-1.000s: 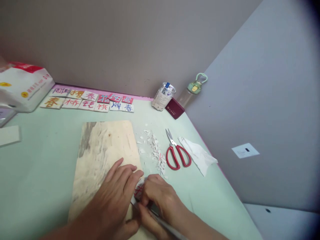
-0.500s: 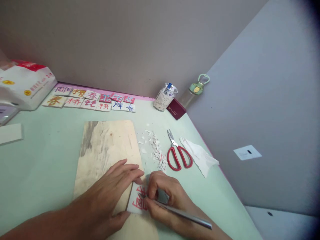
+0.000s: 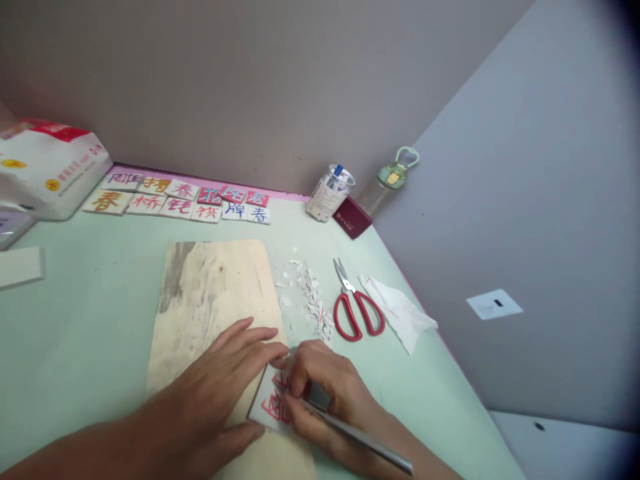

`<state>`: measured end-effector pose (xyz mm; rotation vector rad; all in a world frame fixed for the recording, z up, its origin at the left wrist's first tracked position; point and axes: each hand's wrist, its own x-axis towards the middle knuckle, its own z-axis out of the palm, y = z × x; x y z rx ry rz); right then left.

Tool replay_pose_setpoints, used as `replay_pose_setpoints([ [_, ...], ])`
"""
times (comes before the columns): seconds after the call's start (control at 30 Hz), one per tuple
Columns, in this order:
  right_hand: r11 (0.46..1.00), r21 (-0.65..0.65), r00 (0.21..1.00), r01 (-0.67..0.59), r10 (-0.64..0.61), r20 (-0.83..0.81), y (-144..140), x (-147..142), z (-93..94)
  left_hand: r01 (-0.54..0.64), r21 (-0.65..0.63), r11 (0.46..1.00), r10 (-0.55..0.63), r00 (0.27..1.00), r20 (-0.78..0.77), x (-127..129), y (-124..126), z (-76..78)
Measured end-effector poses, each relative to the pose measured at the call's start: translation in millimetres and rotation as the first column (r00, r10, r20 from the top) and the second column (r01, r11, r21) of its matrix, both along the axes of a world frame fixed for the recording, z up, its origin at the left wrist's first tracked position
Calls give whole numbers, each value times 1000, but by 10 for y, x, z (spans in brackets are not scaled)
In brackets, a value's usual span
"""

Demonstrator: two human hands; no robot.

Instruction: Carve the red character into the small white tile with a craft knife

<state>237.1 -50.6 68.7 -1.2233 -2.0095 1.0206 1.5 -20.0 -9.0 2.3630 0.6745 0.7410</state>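
- The left hand [image 3: 220,387] is lying flat, fingers spread, on a pale wooden board [image 3: 210,300], its fingertips pressing the top edge of a small white tile with red characters [image 3: 273,403].
- The right hand [image 3: 325,393] is closed around a slim silver carving knife [image 3: 360,437], holding it like a pen with the tip on the tile.
- The tile is sitting at the board's near right edge, between the two hands.
- Compared with half a second ago, the right hand is sitting closer to the left and is covering more of the tile; the knife handle is pointing lower to the right.
- The board is resting on a pale green surface [image 3: 90,320].
- White paper-like shavings [image 3: 310,300] are lying just beside the board, with red-handled scissors [image 3: 355,307] and a crumpled white tissue [image 3: 400,310] further right.
- A row of finished character tiles [image 3: 180,199] is lining the far edge, near a clear jar [image 3: 330,193].
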Motion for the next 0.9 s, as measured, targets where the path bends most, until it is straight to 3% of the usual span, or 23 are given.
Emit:
replay_pose_setpoints([
  [0.1,995,83,997,-47,42,60,3,-7,-15,-65,-6,998,65,998,9,17,0,7],
  [0.2,986,123,986,-111,94,135,9,-3,-15,-28,-3,1000,28,999,-19,8,26,14],
  [0.47,981,52,959,-187,171,226,-21,36,45,-80,-4,997,80,997,11,18,-1,-18],
  [0.77,989,-51,986,-138,142,91,72,82,86,-1,10,1000,0,999,43,-42,102,-76],
  [0.9,990,-51,988,-130,134,82,91,98,92,22,3,1000,-22,999,35,-52,121,-34],
])
